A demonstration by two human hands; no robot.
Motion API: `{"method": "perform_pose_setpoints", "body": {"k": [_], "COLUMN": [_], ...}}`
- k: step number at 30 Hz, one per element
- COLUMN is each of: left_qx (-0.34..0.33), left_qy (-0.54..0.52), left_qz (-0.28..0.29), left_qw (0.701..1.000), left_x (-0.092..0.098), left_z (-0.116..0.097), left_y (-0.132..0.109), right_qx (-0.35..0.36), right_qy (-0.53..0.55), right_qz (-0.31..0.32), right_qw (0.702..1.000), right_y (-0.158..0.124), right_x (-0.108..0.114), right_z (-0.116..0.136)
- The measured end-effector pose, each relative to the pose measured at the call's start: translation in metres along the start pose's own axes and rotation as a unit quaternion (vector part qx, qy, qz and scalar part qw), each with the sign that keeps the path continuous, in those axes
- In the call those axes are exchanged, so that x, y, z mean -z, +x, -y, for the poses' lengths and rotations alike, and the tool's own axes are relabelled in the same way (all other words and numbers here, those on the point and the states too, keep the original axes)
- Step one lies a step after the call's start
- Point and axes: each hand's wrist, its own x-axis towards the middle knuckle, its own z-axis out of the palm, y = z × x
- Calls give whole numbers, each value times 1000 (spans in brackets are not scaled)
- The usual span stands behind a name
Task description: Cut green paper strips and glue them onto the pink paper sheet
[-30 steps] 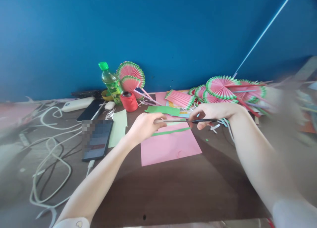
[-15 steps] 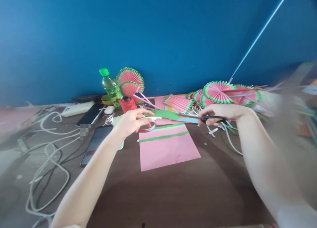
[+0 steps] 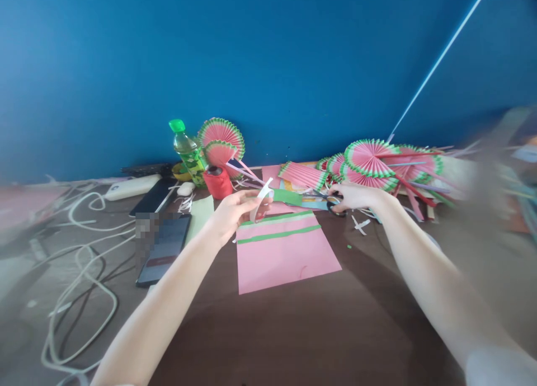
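My left hand (image 3: 239,211) is closed on a roll of white tape (image 3: 263,198), with a pale end standing up from it. Just beyond the hand lies a strip of green paper (image 3: 287,197). My right hand (image 3: 347,197) has its fingers on the black-handled scissors (image 3: 337,208), low over the back of the table; their blades point left towards the green paper. Below both hands lies a pink sheet (image 3: 287,260) with two green bands across its far part.
Folded pink-and-green paper fans (image 3: 371,158) are heaped at the back right, and more fans (image 3: 222,137) lean on the blue wall. A green-capped bottle (image 3: 188,154) stands beside a red spool (image 3: 218,183). Phones (image 3: 165,252) and white cables (image 3: 84,263) lie left.
My right hand has moved slightly left and lowered the scissors towards the table. My left hand has shifted right and turned the tape, so its white end now points up.
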Motion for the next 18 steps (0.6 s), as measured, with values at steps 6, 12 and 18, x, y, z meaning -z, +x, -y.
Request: {"method": "perform_pose_setpoints", "body": {"k": [6,12,18], "left_qx": [31,18,2], "left_qy": [-35,-40,10], "left_qz": [62,31,27], "left_qw": [997,999,1000], "left_x": [-4,-13,-22], "left_z": [11,23,26], "left_y": [3,4,0], "right_qx": [-3,215,243], "right_qy": [-9,213,328], "right_qz": [-82,-195,-230], "right_qw": [997,933,883], "right_y": [-13,-29,-30], "right_x": [7,-10,-43], "right_z": [24,87,120]}}
